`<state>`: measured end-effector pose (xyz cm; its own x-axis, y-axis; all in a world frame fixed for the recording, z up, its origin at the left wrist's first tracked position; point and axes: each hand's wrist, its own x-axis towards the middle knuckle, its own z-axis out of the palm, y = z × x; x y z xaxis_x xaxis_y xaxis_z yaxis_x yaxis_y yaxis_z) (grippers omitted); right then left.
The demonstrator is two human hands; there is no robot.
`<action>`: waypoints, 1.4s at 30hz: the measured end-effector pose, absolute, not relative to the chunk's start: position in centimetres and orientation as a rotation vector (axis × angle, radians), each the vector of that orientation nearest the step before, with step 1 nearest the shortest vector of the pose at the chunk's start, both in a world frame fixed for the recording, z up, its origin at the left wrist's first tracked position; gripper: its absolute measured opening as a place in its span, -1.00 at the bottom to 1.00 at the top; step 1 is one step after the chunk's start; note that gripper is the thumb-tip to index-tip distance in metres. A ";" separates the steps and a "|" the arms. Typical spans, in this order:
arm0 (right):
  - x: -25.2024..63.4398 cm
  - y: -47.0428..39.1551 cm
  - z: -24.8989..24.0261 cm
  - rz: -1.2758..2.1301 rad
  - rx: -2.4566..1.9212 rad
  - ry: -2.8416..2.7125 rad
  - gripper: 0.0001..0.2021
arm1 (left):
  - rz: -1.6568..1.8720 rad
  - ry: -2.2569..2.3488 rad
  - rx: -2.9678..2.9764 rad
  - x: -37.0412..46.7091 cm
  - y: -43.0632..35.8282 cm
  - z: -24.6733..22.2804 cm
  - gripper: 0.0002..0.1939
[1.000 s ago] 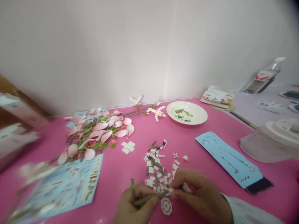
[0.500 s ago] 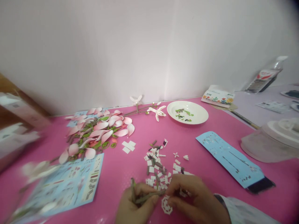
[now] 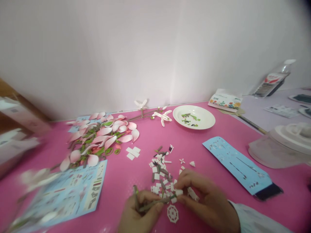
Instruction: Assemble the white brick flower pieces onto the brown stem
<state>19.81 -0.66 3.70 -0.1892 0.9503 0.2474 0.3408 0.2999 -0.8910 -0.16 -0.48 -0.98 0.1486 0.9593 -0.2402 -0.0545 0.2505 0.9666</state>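
At the bottom centre my left hand (image 3: 142,212) is closed around a grey-brown branch piece (image 3: 148,205) that has an upright stub at its left end. My right hand (image 3: 206,199) pinches a small white piece (image 3: 179,192) at the branch's right tip, where a bit of green shows. Just below lies a white octagonal lattice piece (image 3: 172,214). Beyond both hands spreads a pile of small white and grey bricks (image 3: 159,168). Another white part (image 3: 193,194) shows beneath my right hand, partly hidden.
Pink petals (image 3: 104,131) and green parts are heaped at left, above a blue instruction sheet (image 3: 85,187). A white plate (image 3: 194,117) holds small green pieces. White flowers on a branch (image 3: 164,118) lie near the wall. A blue booklet (image 3: 239,165) and a bottle (image 3: 274,79) are at right.
My right hand has lifted slightly from the octagonal piece, which is now uncovered. A white piece now shows between its fingers at the branch tip.
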 end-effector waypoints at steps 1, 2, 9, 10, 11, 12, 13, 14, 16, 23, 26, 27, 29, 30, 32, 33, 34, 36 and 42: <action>19.8 -0.7 3.7 0.883 -1.174 -1.715 -0.97 | 0.960 1.172 1.038 -0.1 -0.5 -0.9 -0.79; 19.8 -0.6 3.7 0.877 -1.177 -1.723 -0.98 | 0.960 1.181 1.037 -0.1 -0.5 -0.9 -0.80; 20.0 -0.5 3.6 0.848 -1.136 -1.795 -0.99 | 0.934 1.179 0.990 0.0 -0.6 -0.7 -0.90; 20.1 -0.5 3.6 0.840 -1.133 -1.815 -0.98 | 0.930 1.176 0.993 0.0 -0.6 -0.7 -0.91; 20.1 -0.5 3.6 0.833 -1.132 -1.837 -0.96 | 0.928 1.173 1.001 -0.1 -0.6 -0.6 -0.91; 20.2 -0.5 3.5 0.828 -1.137 -1.859 -0.94 | 0.926 1.173 1.012 -0.1 -0.6 -0.6 -0.92; 20.2 -0.5 3.5 0.823 -1.144 -1.879 -0.92 | 0.923 1.177 1.024 -0.1 -0.6 -0.6 -0.92; 20.3 -0.4 3.5 0.818 -1.155 -1.897 -0.88 | 0.919 1.182 1.036 -0.1 -0.6 -0.5 -0.93; 20.3 -0.4 3.5 0.811 -1.176 -1.933 -0.82 | 0.912 1.187 1.057 -0.1 -0.5 -0.4 -0.92; 20.3 -0.5 2.5 0.800 -1.178 -1.942 -0.87 | 0.913 1.190 1.086 0.0 -0.4 -0.4 -0.94; 20.4 -0.5 2.4 0.823 -1.174 -1.942 -0.85 | 0.909 1.194 1.077 0.0 -0.4 -0.3 -0.96; 20.4 -0.4 2.5 0.845 -1.190 -1.941 -0.84 | 0.906 1.194 1.075 0.0 -0.5 -0.3 -0.96; 20.4 -0.4 2.8 0.890 -1.228 -1.944 -0.81 | 0.899 1.196 1.072 0.1 -0.5 -0.3 -0.96; 20.4 -0.3 2.9 0.898 -1.231 -1.948 -0.79 | 0.899 1.199 1.068 0.1 -0.5 -0.3 -0.96; 20.3 -0.3 3.2 0.870 -1.199 -1.948 -0.78 | 0.909 1.198 1.061 0.1 -0.6 -0.4 -0.96; 20.3 -0.3 3.3 0.851 -1.171 -1.948 -0.80 | 0.912 1.195 1.059 0.1 -0.6 -0.5 -0.96; 20.2 -0.4 3.3 0.837 -1.140 -1.946 -0.81 | 0.911 1.188 1.061 0.1 -0.6 -0.5 -0.96; 20.2 -0.4 3.3 0.823 -1.112 -1.942 -0.82 | 0.898 1.177 1.070 0.0 -0.5 -0.6 -0.95; 20.2 -0.2 3.4 0.876 -1.231 -1.959 -0.71 | 0.786 1.157 1.125 -0.7 -0.3 -1.0 -0.97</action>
